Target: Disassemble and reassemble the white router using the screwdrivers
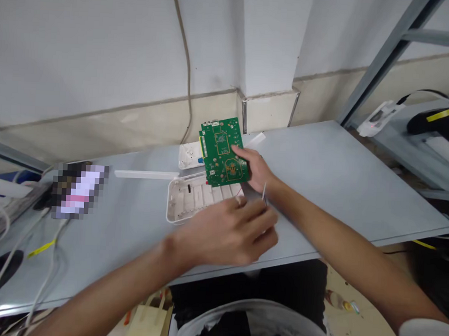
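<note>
Over the bench (340,184), head view: circuit board (223,153) out of its white shell (185,201), held in the air.

By my reading the separating is done. The shell lies open and face-up on the bench, and the green board, tilted just above its far edge, has not been set down. The right hand (256,169) reaches forward and pinches the board's right edge. The left hand (230,233) hovers palm-down before the shell, fingers curled. A thin pale sliver (264,192) stands beside it, and I cannot tell whether it is gripped.
</note>
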### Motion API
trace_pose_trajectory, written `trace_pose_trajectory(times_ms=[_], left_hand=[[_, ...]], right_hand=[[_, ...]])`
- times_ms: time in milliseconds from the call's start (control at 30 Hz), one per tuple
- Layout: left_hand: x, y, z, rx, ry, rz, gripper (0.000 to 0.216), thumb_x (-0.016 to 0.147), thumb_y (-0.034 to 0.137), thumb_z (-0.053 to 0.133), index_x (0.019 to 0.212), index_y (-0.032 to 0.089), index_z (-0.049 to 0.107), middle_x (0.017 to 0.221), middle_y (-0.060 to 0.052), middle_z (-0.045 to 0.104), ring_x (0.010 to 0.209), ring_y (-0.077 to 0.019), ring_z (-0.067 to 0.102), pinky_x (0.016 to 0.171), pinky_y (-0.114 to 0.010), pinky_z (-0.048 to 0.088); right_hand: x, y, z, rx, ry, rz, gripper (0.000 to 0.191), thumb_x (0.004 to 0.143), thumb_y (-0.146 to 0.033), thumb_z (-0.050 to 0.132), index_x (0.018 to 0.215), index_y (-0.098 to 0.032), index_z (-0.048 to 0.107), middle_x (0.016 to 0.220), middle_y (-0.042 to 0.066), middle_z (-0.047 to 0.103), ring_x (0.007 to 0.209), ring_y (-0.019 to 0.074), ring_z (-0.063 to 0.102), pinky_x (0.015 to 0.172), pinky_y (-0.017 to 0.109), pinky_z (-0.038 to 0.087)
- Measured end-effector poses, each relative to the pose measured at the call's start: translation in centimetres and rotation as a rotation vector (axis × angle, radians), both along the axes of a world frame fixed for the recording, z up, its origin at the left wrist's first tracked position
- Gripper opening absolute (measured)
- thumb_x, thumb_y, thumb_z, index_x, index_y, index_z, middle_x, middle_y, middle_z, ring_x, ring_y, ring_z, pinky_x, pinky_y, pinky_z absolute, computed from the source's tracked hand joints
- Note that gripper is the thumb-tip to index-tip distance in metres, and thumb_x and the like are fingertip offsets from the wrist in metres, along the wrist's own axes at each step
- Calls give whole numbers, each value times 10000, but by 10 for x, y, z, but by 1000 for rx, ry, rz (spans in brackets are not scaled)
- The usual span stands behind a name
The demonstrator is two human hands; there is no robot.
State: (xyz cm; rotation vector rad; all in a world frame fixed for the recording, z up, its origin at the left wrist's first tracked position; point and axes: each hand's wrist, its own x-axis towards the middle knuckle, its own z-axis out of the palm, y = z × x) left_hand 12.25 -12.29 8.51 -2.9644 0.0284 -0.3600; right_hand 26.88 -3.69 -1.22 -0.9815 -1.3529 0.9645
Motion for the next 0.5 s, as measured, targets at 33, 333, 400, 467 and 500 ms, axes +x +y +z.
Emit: trace_pose_trajectory(times_ms=[33,333,400,467,500], left_hand=[[-11,-6,-11,0,29,3,263,1003,192,537,877,301,741,975,-66,739,812,-243,662,553,-389,481],[12,-8,-54,191,53,203,254,978,113,533,861,174,750,846,-134,718,842,-288,688,739,-420,602],[19,-5,-61,209,19,213,238,951,97,568,834,182,757,807,-111,707,812,-276,689,694,-395,594],[20,-4,-66,248,-35,232,302,971,96,527,820,209,762,801,-65,704,811,-248,698,688,-364,594],[18,-3,-67,266,-79,236,347,989,91,485,827,207,769,814,-51,705,828,-236,705,706,-356,596]], right_hand=[[2,2,3,-36,33,59,605,983,-697,365,952,-199,706,735,45,745,787,229,734,724,385,633],[15,-2,11,-317,497,330,329,779,-387,776,1043,-194,737,1101,92,807,1002,293,771,940,495,633],[13,-6,11,-306,509,297,357,741,-326,815,1063,-192,740,1118,83,810,1000,299,774,963,523,623],[10,-11,12,-307,525,258,389,729,-293,845,1091,-193,742,1115,74,813,1000,302,778,985,545,612],[8,-13,12,-316,540,243,390,728,-285,858,1090,-195,745,1107,71,815,1002,303,779,993,548,609]])
